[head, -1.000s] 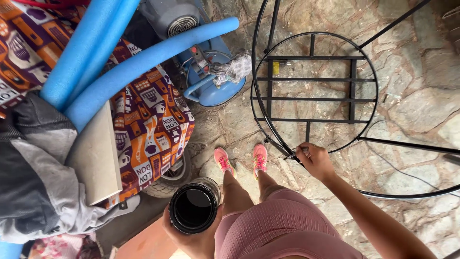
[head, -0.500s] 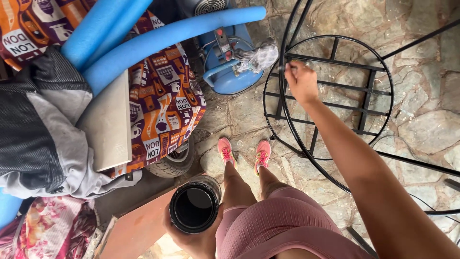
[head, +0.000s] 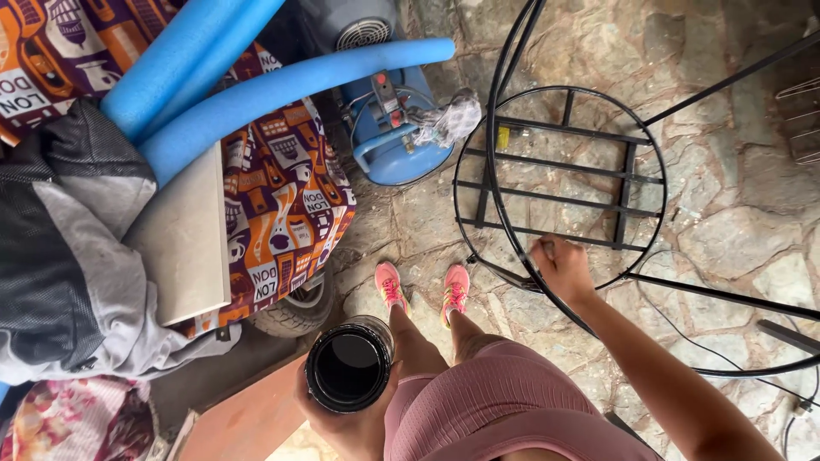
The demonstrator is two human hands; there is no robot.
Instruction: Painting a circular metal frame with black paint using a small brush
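The right hand (head: 559, 266) is closed around the rim of a black round metal frame (head: 555, 179) with crossbars, which stands on the stone-paved floor (head: 726, 248) in front of the person; the fingers curl over the near lower edge of the ring, and whether they also pinch a small tool I cannot tell. The left hand (head: 354, 423) has its grip wrapped from below around a round black open can (head: 348, 367), held upright close to the body. Pink running shoes (head: 423, 290) stand just beside the frame. To the left lie blue foam tubes (head: 256, 90) over a patterned orange cloth (head: 282, 205), near a blue compressor tank (head: 393, 141).
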